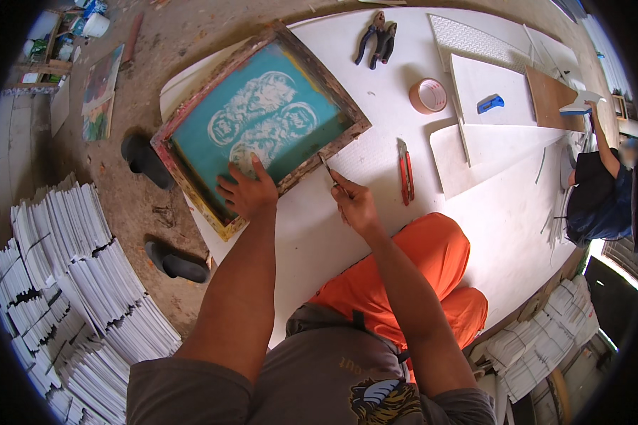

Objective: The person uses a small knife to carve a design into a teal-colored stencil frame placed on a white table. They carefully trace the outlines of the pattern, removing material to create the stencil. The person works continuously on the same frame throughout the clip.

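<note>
A silk-screen frame [306, 170] with worn wooden edges lies tilted on the white board. Its teal mesh [205, 156] carries a pale printed-looking design. My left hand [249, 190] rests on the mesh and near edge, with fingers spread. My right hand [356, 207] is closed around a thin, narrow-bladed tool [325, 162], whose tip meets the frame's near right edge. The tool's handle is mostly hidden in my fingers, so its exact kind is unclear. To the right of this hand lies a red-handled cutter [405, 173].
Pliers [376, 42], a brown tape roll [428, 95] and a blue cutter [490, 104] lie farther off. White panels [496, 152] cover the right side. Another person [602, 177] works at far right. Stacked white sheets [85, 283] and black slippers [177, 263] are at left.
</note>
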A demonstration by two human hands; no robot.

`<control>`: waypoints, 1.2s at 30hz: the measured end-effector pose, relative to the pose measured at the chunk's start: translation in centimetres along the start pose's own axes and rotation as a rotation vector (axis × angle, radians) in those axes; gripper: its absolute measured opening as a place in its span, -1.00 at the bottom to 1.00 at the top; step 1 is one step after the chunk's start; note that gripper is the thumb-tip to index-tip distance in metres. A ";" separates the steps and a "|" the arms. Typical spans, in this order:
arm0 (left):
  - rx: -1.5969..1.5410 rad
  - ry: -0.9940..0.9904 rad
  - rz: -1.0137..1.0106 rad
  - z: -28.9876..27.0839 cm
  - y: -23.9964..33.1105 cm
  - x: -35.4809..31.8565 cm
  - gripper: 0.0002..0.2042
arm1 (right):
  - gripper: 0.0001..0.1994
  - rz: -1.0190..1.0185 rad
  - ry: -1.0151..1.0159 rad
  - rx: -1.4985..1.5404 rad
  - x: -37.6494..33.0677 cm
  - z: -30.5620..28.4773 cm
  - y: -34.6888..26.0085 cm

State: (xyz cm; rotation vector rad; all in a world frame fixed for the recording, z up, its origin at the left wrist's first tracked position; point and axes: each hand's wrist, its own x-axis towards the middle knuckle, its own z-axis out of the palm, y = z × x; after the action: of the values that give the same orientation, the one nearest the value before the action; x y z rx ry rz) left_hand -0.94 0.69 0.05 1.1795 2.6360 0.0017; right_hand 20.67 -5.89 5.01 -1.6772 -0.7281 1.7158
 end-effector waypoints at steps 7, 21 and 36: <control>-0.006 -0.006 -0.009 -0.3 0.4 -0.2 -0.19 | -0.54 0.137 -0.026 0.338 0.6 -0.2 1.2; -0.011 0.006 -0.027 0.1 0.0 0.1 -0.19 | -0.57 -0.307 0.167 -0.652 0.4 -0.8 1.2; 0.000 -0.011 -0.028 -0.2 0.3 -0.2 -0.21 | -0.56 -0.332 0.234 -0.646 -2.1 -0.5 -0.1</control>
State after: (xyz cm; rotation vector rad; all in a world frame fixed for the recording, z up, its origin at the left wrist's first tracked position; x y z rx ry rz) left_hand -0.64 0.79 0.34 1.1394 2.6428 -0.0104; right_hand 21.16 -7.49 6.44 -1.9787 -1.4569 1.0848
